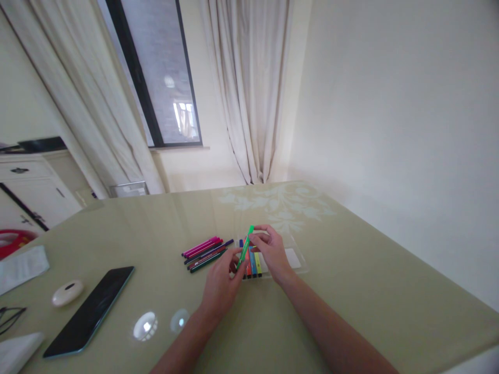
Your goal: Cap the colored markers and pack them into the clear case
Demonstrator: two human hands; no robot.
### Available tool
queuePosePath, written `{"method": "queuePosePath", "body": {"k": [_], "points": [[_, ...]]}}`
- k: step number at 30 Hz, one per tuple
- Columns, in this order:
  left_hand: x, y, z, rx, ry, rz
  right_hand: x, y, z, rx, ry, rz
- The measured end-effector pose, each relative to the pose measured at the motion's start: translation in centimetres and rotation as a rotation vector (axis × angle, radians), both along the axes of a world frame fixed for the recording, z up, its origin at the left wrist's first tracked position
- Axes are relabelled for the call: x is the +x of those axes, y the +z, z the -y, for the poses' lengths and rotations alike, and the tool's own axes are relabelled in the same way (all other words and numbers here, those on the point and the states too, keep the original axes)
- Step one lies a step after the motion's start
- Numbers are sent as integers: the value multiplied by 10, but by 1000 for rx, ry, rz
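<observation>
A green marker pen [245, 248] is held at a slant between both hands. My left hand [224, 280] pinches its lower end, and my right hand [271, 252] has its fingers closed near the bright green upper end. Beneath them lies a clear plastic case [300, 262] with several markers in it; an orange marker [248, 267], a blue marker [253, 264] and a yellow marker [258, 264] show, the rest partly hidden by my hands. To the left of my left hand, several loose markers [206, 253] in pink, dark and green lie in a bunch on the table.
On the table's left side are a black phone-like slab [91, 311], a white oval object [67, 293], a pale cloth or packet [24, 267] and a dark cable [11, 317]. A wall [397, 130] borders the table [351, 306] on the right; curtains [249, 88] hang behind.
</observation>
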State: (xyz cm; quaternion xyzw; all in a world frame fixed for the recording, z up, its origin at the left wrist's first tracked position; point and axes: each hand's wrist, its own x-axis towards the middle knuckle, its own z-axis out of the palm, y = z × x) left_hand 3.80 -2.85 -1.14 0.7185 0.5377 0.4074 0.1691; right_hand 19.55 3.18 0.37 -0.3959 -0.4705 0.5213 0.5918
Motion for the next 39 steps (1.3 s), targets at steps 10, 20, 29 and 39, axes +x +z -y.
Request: {"method": "queuePosePath", "body": {"k": [10,20,29,39], "points": [[6,-14,4,63,-263,-493,52,-12,-31,-87,-19,248],[10,-22,4,118,-234,-667,39,-23,-28,32,-42,587],[10,-27,4,129,-223,-636,40,-19,-24,11,-20,609],[10,-24,6,120,-237,-681,35,-8,-13,197,-36,1138]]}}
